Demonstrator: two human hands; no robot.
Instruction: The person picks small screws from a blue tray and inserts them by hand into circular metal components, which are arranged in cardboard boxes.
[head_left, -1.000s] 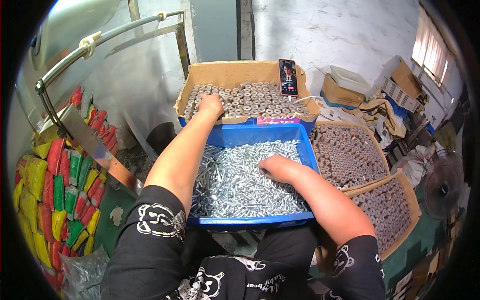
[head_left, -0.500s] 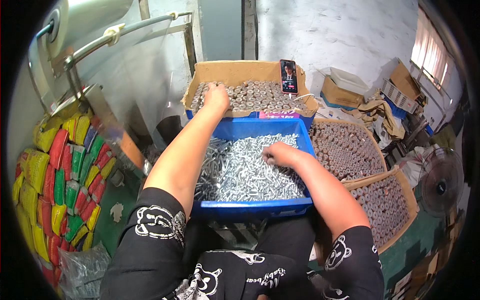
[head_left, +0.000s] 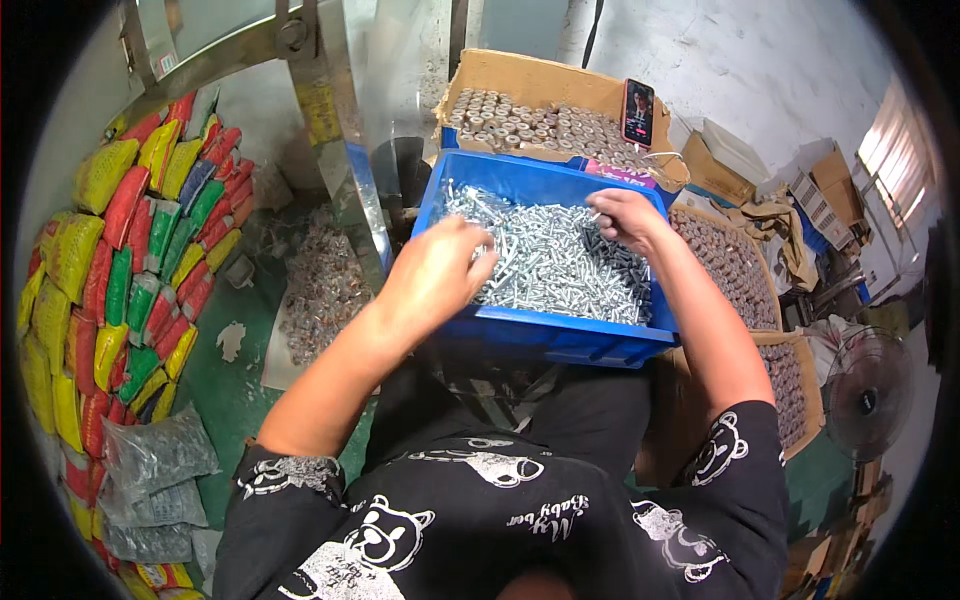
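A blue plastic bin (head_left: 560, 338) stands in front of me, filled with small shiny metal pins or screws (head_left: 575, 270) too fine to tell apart. Over its left side is my left hand (head_left: 440, 265), its fingers smeared by motion; whether it holds anything does not show. My right hand (head_left: 628, 220) is above the bin's far right part, fingers curled together in a pinch, what is between them hidden. Behind the bin, a cardboard box (head_left: 560, 80) holds rows of small round grey-brown pieces with centre holes (head_left: 510, 120).
A phone (head_left: 638, 113) leans in the cardboard box, a cable attached. More trays of round pieces (head_left: 725, 265) stand at the right, beside a fan (head_left: 868, 400). Red, green and yellow sacks (head_left: 120, 280) are piled at the left. A metal frame (head_left: 335, 130) rises at the far left.
My left hand has come back from the cardboard box to the bin's left side. My right hand has moved from the pins to the bin's far right. The whole view has shifted.
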